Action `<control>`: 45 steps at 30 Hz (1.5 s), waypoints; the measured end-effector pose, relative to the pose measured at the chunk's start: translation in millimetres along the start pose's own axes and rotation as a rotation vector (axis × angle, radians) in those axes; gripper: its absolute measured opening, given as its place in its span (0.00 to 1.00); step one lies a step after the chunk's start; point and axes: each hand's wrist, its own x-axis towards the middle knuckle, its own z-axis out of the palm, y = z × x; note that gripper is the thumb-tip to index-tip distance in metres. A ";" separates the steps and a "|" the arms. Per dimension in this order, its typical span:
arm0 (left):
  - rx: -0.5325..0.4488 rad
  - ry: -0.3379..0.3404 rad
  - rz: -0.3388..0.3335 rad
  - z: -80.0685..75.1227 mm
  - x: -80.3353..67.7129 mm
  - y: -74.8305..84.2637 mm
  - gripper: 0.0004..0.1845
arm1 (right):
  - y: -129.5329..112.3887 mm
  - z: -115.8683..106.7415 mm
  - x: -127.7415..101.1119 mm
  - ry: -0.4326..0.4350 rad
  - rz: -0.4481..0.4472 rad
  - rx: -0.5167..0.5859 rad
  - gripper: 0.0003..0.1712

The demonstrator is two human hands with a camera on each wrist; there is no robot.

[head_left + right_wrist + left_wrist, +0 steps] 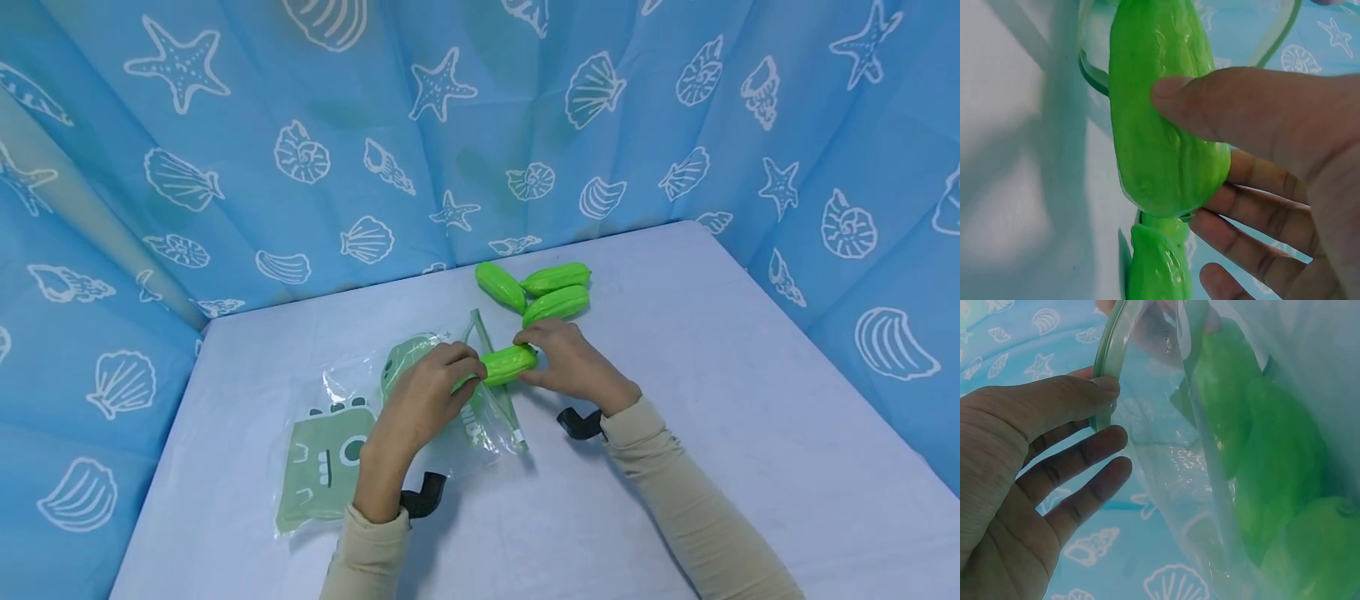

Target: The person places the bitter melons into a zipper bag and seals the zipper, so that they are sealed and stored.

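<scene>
One gourd (510, 365) is at the mouth of the bag (351, 423), held between thumb and fingers of your right hand (568, 364). Your left hand (433, 389) pinches the rim (1109, 365) (other fingers loosely spread), presumably to hold it open; three more gourds (557, 305) lie beyond.

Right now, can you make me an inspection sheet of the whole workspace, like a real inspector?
Surface: table covered in pale cloth.
Job's things: clear plastic bag with green cartoon print; one green gourd-like vegetable at its mouth; three similar vegetables grouped farther back.
Clutter: nothing seen.
Hands: left hand pinches the bag's green rim; right hand pinches the vegetable.
Cables: nothing seen.
Surroundings: blue curtain with white shells and starfish.
</scene>
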 end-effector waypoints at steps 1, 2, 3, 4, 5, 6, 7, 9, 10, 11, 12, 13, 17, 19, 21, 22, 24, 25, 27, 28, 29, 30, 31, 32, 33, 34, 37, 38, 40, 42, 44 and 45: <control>0.001 0.001 0.000 -0.5 0.0 -0.1 0.08 | -1.0 0.8 0.5 0.008 -0.006 -0.004 0.24; 0.002 0.002 0.000 -0.7 0.0 -0.4 0.07 | -2.2 1.6 0.9 0.013 -0.009 -0.005 0.24; 0.003 0.004 0.003 -1.0 0.1 -0.6 0.07 | -3.6 2.3 1.3 0.018 -0.009 -0.004 0.24; 0.004 0.006 0.003 -1.3 0.3 -0.8 0.07 | -4.7 3.3 1.8 0.023 -0.010 -0.004 0.24; 0.005 0.006 0.005 -1.5 0.4 -0.8 0.07 | -6.1 4.2 2.2 0.026 -0.013 -0.001 0.24; 0.004 0.007 0.004 -1.7 0.4 -0.8 0.07 | -7.4 5.2 2.5 0.028 -0.013 0.001 0.24; 0.003 0.008 0.003 -1.9 0.4 -0.7 0.07 | -8.7 6.0 2.6 0.032 -0.018 0.007 0.24; 0.002 0.006 0.005 -1.8 -0.1 -0.5 0.08 | -10.7 8.1 2.8 0.038 -0.028 0.007 0.24; 0.002 0.004 0.005 -1.7 -0.4 -0.4 0.08 | -11.8 9.1 2.8 0.041 -0.034 0.006 0.24; 0.002 0.003 0.006 -1.6 -0.7 -0.2 0.08 | -12.7 10.0 2.7 0.043 -0.038 0.005 0.24; 0.002 0.002 0.007 -1.5 -1.1 0.1 0.08 | -13.5 10.9 2.5 0.045 -0.040 0.003 0.24; 0.002 0.001 0.010 -1.3 -1.4 0.2 0.09 | -14.2 11.8 2.3 0.047 -0.041 0.002 0.24; 0.006 0.000 0.011 -0.8 -1.9 -0.2 0.09 | -17.4 14.5 2.9 0.063 -0.033 -0.001 0.25; 0.010 0.000 0.011 -0.7 -2.0 -0.7 0.08 | -18.9 16.0 3.9 0.071 -0.036 -0.003 0.25; 0.011 -0.001 0.010 -0.6 -2.2 -0.8 0.08 | -19.9 18.0 4.4 0.073 -0.035 -0.003 0.25; 0.009 -0.001 0.010 -0.6 -2.4 -0.7 0.08 | -20.4 19.0 4.5 0.073 -0.034 0.000 0.25; 0.002 -0.002 0.008 -0.5 -3.1 -0.4 0.08 | -21.3 21.0 4.4 0.074 -0.038 0.010 0.26; -0.001 -0.004 0.006 -0.3 -3.4 -0.5 0.08 | -21.5 22.1 4.3 0.072 -0.036 0.016 0.26; -0.008 -0.004 0.000 -0.2 -3.8 -0.3 0.07 | -21.9 23.9 4.2 0.079 -0.039 0.027 0.26; -0.010 -0.005 -0.002 -0.3 -3.9 -0.3 0.07 | -22.2 24.9 4.3 0.084 -0.043 0.032 0.26; -0.011 -0.006 -0.003 -0.1 -4.0 -0.5 0.07 | -22.2 25.9 4.6 0.090 -0.048 0.033 0.26; -0.010 -0.005 -0.005 -0.2 -4.0 -0.6 0.07 | -22.2 27.0 5.2 0.096 -0.055 0.033 0.25; -0.008 -0.005 -0.004 -0.2 -4.2 -0.7 0.07 | -22.6 27.9 5.6 0.101 -0.062 0.034 0.25; -0.008 -0.003 -0.004 -0.7 -4.4 -0.6 0.07 | -23.2 28.7 6.3 0.109 -0.075 0.038 0.24; -0.007 0.000 -0.003 -1.1 -4.4 -0.6 0.07 | -23.9 29.5 7.2 0.113 -0.087 0.037 0.24; -0.005 0.003 -0.003 -1.4 -4.4 -0.7 0.07 | -24.8 30.1 8.1 0.117 -0.097 0.038 0.23; -0.001 0.011 -0.003 -2.4 -4.1 -0.6 0.07 | -28.9 31.5 10.1 0.118 -0.111 0.052 0.22; -0.001 0.010 -0.005 -2.7 -4.1 -0.5 0.07 | -30.2 31.9 10.4 0.115 -0.106 0.060 0.22; -0.001 0.007 -0.005 -2.6 -4.4 -0.3 0.07 | -32.6 33.0 9.9 0.105 -0.089 0.077 0.22; -0.005 0.002 -0.007 -2.3 -5.2 0.1 0.08 | -33.7 34.8 9.0 0.093 -0.076 0.097 0.22; -0.004 -0.002 -0.011 -2.2 -6.2 0.6 0.08 | -33.9 36.8 7.9 0.073 -0.068 0.115 0.23; -0.004 -0.002 -0.013 -2.3 -6.7 1.0 0.08 | -33.8 37.7 7.5 0.066 -0.072 0.124 0.23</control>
